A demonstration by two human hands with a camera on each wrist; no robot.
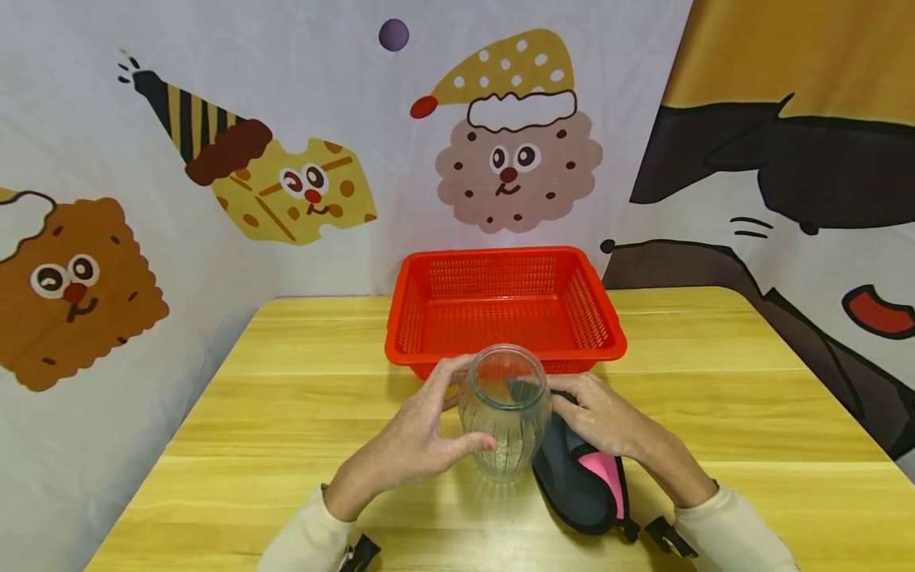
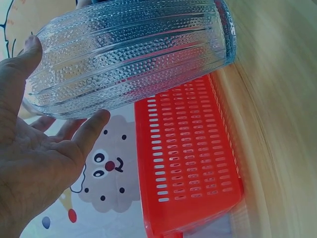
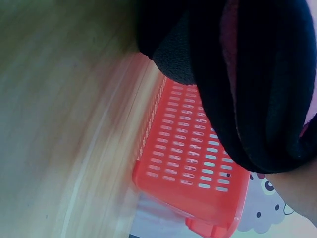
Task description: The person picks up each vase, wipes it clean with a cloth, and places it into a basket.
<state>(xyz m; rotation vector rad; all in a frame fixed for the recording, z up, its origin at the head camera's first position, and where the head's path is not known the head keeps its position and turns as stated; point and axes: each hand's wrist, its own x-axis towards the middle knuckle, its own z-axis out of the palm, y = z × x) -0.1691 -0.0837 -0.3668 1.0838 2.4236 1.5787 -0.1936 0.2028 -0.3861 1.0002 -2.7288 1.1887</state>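
A clear ribbed glass jar point(image 1: 503, 421) stands upright between the hands, its mouth upward. My left hand point(image 1: 422, 429) holds it from the left, thumb across the near side and fingers round the far side. In the left wrist view the glass jar point(image 2: 133, 54) shows a dimpled surface, with the left hand point(image 2: 44, 153) at its upper part. My right hand point(image 1: 596, 413) grips a dark grey soft item point(image 1: 572, 477) with black edging and a pink lining, slipper-like in shape. Its far tip shows through the glass. The right wrist view shows the soft item point(image 3: 247, 89) close up; most fingers are hidden.
A red perforated plastic basket point(image 1: 507, 306) sits at the back of the wooden table point(image 1: 300, 397), just beyond the jar. Behind the table hangs a cloth backdrop point(image 1: 400, 159) with cartoon figures. Black straps point(image 1: 669, 536) are at the wrists.
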